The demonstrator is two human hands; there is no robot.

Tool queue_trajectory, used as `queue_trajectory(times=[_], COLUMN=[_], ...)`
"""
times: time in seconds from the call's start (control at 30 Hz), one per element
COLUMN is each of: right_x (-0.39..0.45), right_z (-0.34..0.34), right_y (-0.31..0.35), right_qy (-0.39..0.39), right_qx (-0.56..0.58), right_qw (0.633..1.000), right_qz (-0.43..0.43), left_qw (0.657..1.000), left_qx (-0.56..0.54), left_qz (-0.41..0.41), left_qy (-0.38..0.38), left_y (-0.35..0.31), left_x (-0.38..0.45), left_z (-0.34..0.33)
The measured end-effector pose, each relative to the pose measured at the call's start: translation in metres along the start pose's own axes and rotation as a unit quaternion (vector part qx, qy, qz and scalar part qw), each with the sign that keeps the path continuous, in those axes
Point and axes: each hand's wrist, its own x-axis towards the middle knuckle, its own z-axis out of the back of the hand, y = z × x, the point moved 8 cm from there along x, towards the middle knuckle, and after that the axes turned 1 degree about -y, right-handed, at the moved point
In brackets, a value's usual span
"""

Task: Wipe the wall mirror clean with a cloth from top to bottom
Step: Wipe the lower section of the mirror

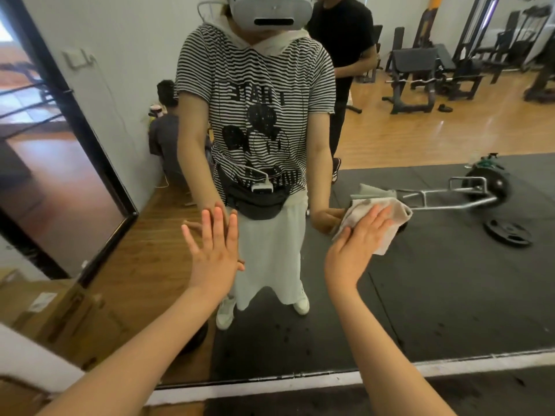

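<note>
The wall mirror [450, 280] fills most of the view and reflects me in a striped shirt. My left hand [214, 250] lies flat on the glass with straight, spread fingers, at about waist height in the reflection. My right hand [357, 241] presses a stained white cloth [381, 219] flat against the mirror with straight fingers. The cloth bunches above and to the right of those fingers. Both hands are on the lower half of the glass.
The mirror's bottom edge meets a white baseboard strip [300, 382] above black floor matting [450, 397]. Cardboard boxes [60, 313] stand at the lower left. The reflection shows gym benches, a barbell with weight plates, one person standing and another crouching.
</note>
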Motion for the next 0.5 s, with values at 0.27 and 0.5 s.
queue_trajectory(times=[0.27, 0.5], right_x=[-0.087, -0.069], right_z=[-0.061, -0.039], right_y=[0.055, 0.027], right_qy=[0.142, 0.167], right_qx=[-0.064, -0.211], right_qw=[0.977, 0.905], right_qz=[0.145, 0.330], left_qw=[1.000, 0.999], left_qx=[0.002, 0.012], left_qz=[0.012, 0.031], left_qy=[0.019, 0.043], left_y=[0.002, 0.006], left_x=[-0.002, -0.004], left_z=[-0.002, -0.002])
